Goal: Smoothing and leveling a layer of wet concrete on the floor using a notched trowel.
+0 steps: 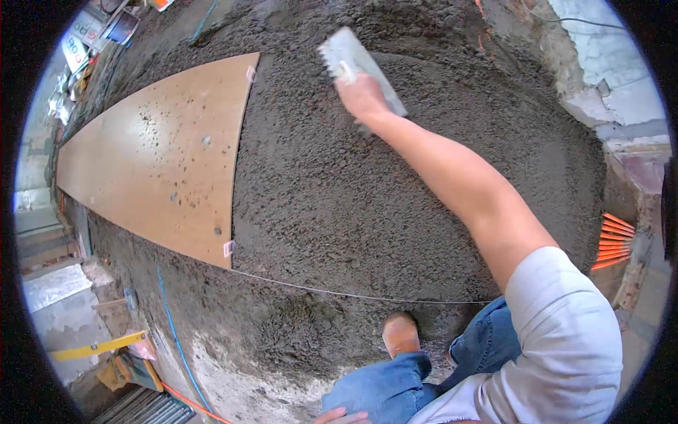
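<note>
Right hand (364,97) clamps 1 notched trowel (366,59) over mortar (353,205) beside 1 board (159,159); left hand (344,417), grip unclear.

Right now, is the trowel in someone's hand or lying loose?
In hand: the right hand grips the trowel by its pale handle, over the rough grey mix.
</note>
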Tool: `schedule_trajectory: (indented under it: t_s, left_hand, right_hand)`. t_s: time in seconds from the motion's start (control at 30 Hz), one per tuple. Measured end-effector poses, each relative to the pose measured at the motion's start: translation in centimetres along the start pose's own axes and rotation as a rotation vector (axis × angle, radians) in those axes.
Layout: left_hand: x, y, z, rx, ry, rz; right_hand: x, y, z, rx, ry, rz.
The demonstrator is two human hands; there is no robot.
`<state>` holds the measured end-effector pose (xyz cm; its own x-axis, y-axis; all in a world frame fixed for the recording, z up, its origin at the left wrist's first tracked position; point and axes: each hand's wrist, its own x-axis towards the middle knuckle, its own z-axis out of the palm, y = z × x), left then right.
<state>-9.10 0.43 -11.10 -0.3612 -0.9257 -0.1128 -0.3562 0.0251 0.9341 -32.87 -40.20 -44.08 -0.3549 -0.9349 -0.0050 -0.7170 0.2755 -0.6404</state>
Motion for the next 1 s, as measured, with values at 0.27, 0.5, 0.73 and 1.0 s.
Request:
schedule_trajectory:
  t_s: [0.27, 0.5, 0.73, 1.0]
  left_hand:
    - [1.0, 0.2, -0.2, 0.052, 0.065, 0.003]
    - [0.0, -0.3, 0.6, 0.045, -0.019, -0.098]
    - [1.8, 1.0, 1.3, 0.075, -0.038, -0.002]
    - [1.9, 1.4, 1.9, 0.102, -0.003, -0.009]
  right_hand:
    - [-2.4, 5.8, -16.6, 0.590, 0.059, 0.485]
    - [2.8, 6.8, -16.4, 0.727, 0.039, 0.588]
    - [2.1, 8.8, -15.4, 1.003, -0.031, 0.562]
    - [-7.4, 10.5, -18.6, 0.451, -0.016, 0.139]
